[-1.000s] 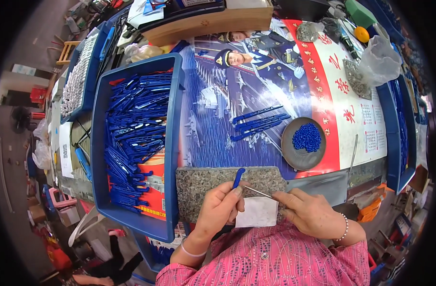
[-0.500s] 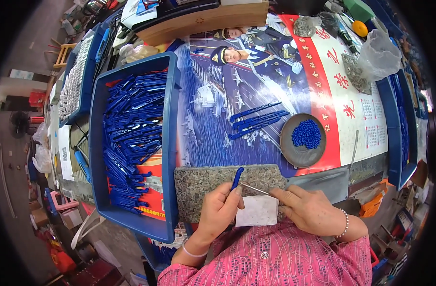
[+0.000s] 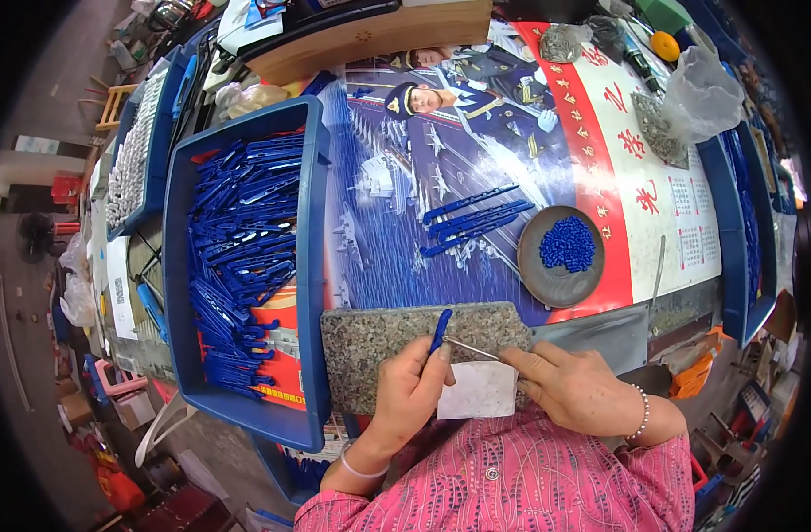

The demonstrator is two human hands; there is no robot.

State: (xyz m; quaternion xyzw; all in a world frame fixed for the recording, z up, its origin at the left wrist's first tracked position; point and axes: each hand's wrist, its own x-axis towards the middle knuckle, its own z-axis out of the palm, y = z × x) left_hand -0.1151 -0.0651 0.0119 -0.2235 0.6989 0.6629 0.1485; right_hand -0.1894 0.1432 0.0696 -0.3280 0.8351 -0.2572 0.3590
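Pinched between thumb and fingers, a slim blue plastic piece (image 3: 440,330) stands up out of my left hand (image 3: 410,386). My right hand (image 3: 565,387) is closed on a thin metal rod-like tool (image 3: 473,350), whose tip meets the blue piece near my left thumb; its handle end is hidden in the fingers. Both hands are over a speckled stone slab (image 3: 357,341), with a white paper sheet (image 3: 478,391) between them. Beyond the slab lie several long blue plastic strips (image 3: 476,222). A round dish (image 3: 534,277) to their right holds small blue pellets (image 3: 567,246).
At the left stands a blue tray (image 3: 312,266) heaped with long blue plastic pieces (image 3: 246,222). Behind it, another bin holds white pieces (image 3: 135,151). A wooden box (image 3: 370,49) closes off the back. Clear plastic bags (image 3: 702,96) and another blue bin (image 3: 735,253) are at the right.
The whole view has shifted very slightly. Both hands keep the same hold, and the tool tip stays at the blue piece.
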